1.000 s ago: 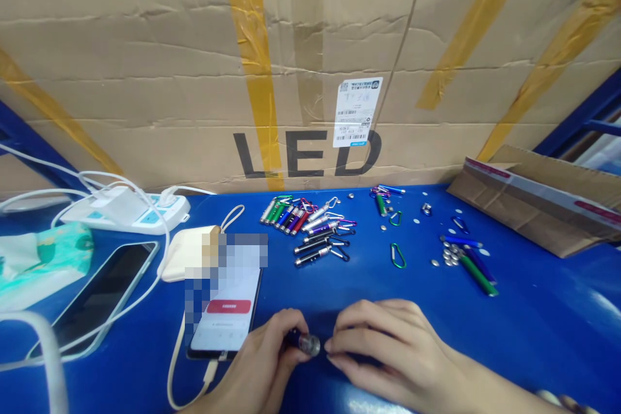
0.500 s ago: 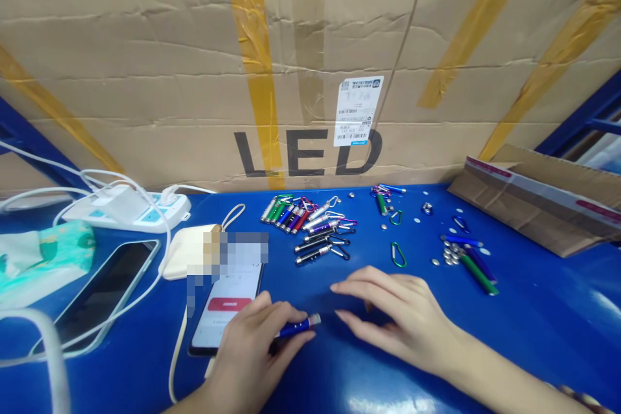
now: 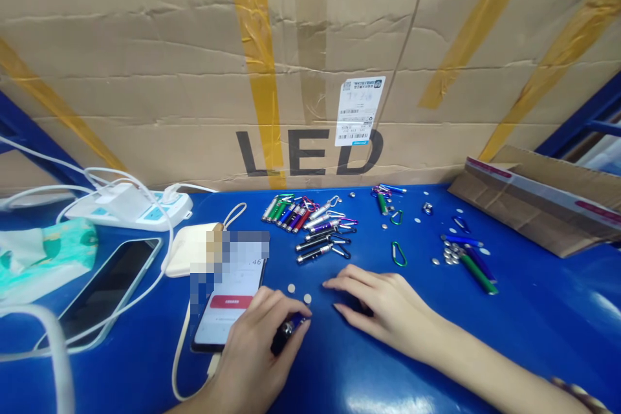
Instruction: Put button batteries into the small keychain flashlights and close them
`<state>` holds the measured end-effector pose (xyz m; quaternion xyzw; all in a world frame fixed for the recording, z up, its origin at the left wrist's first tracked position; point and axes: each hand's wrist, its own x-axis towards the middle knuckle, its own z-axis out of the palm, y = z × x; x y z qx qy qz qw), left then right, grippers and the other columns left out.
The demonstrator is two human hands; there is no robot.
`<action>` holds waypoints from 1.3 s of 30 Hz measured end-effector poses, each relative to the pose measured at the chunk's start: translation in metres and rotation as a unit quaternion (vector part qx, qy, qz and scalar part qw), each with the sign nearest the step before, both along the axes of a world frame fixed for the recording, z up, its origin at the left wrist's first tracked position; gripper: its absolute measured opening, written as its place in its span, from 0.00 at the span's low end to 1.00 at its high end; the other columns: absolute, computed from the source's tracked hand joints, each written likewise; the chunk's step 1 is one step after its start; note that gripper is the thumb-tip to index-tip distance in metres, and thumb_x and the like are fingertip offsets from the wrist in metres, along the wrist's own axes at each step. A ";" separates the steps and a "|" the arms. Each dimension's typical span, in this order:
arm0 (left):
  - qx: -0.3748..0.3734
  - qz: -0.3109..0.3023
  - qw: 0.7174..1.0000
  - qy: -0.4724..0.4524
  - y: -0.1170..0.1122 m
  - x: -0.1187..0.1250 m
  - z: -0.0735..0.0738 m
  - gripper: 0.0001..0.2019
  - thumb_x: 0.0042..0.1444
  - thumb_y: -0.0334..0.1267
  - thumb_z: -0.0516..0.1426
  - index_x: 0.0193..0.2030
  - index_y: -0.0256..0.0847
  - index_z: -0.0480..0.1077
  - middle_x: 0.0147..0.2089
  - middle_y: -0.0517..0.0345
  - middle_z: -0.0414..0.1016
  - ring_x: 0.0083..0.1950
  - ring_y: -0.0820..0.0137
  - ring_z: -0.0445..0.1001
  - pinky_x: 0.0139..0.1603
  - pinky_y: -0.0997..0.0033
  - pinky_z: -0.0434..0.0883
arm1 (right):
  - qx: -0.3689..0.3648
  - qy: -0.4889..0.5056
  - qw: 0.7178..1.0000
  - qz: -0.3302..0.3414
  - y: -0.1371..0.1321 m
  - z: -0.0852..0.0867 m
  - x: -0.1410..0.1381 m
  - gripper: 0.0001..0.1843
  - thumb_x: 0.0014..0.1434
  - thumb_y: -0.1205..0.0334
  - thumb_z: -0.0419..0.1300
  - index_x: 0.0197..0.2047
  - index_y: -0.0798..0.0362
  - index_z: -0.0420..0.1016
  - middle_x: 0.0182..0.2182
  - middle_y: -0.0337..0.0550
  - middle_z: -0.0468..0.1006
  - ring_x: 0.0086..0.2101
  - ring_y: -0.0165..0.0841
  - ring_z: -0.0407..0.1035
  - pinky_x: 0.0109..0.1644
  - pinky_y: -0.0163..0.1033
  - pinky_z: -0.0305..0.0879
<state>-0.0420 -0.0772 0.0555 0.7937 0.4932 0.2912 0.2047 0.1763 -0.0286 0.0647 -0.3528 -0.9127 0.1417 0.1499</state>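
Note:
My left hand [image 3: 259, 336] is closed around a small blue pen-shaped flashlight [image 3: 290, 326], most of it hidden by the fingers. Two small pale round discs [image 3: 307, 298] lie on the blue table just beyond its fingertips. To the right, my right hand [image 3: 383, 310] hovers low over or rests on the table, fingers apart and nothing visible in them. Ahead is a group of colored keychain flashlights [image 3: 291, 213] with carabiner clips, including black ones [image 3: 317, 252]. A green carabiner [image 3: 398, 253] lies alone beyond the right hand.
At right, silver button cells [image 3: 451, 253] lie beside green and blue flashlight tubes [image 3: 478, 273]. An open cardboard box [image 3: 528, 207] stands behind them. Left are a lit phone [image 3: 233, 278], a dark phone [image 3: 107, 291], a power strip [image 3: 165, 210] and white cables. A large carton [image 3: 194, 97] closes off the back.
Two pale discs now lie on the table between my hands. The flashlight in my left hand has turned, its clear tip no longer showing. My right hand has shifted slightly left.

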 end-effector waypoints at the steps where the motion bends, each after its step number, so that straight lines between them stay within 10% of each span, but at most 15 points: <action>1: -0.004 0.000 1.000 -0.005 -0.001 0.000 -0.001 0.04 0.59 0.32 0.54 0.37 0.43 0.70 0.31 0.59 0.73 0.35 0.67 0.71 0.36 0.70 0.70 | -0.004 0.001 1.000 -0.004 0.000 -0.001 -0.001 0.15 0.62 0.64 0.52 0.52 0.51 0.68 0.41 0.40 0.74 0.32 0.27 0.72 0.34 0.32 0.66; 11: -0.022 0.041 0.987 -0.152 -0.006 0.001 -0.002 0.04 0.55 0.30 0.57 0.34 0.43 0.69 0.36 0.58 0.74 0.41 0.68 0.75 0.43 0.72 0.73 | -0.008 -0.003 1.000 0.016 -0.003 0.000 -0.013 0.20 0.65 0.62 0.50 0.59 0.46 0.63 0.45 0.43 0.71 0.39 0.30 0.71 0.40 0.34 0.69; 25: -0.114 -0.005 0.967 -0.226 -0.004 0.003 0.002 0.11 0.61 0.31 0.52 0.47 0.49 0.68 0.36 0.63 0.75 0.41 0.72 0.74 0.50 0.73 0.68 | 0.017 0.056 0.998 0.019 -0.003 -0.010 -0.016 0.15 0.65 0.58 0.49 0.39 0.53 0.76 0.32 0.41 0.75 0.30 0.27 0.72 0.33 0.30 0.67; 33: -0.161 -0.017 0.966 -0.200 -0.003 0.004 0.002 0.08 0.63 0.33 0.50 0.46 0.47 0.66 0.34 0.63 0.76 0.41 0.70 0.74 0.55 0.68 0.63 | -0.011 0.323 0.944 -0.064 -0.008 0.001 -0.018 0.08 0.60 0.62 0.58 0.37 0.54 0.79 0.30 0.43 0.80 0.27 0.28 0.74 0.30 0.30 0.72; 39: -0.152 -0.044 0.965 -0.210 -0.004 0.003 -0.001 0.08 0.63 0.32 0.49 0.47 0.46 0.64 0.34 0.62 0.75 0.40 0.71 0.74 0.46 0.73 0.66 | -0.046 0.378 0.925 0.007 -0.019 0.003 -0.020 0.10 0.58 0.70 0.59 0.42 0.53 0.78 0.31 0.42 0.80 0.30 0.28 0.74 0.33 0.31 0.73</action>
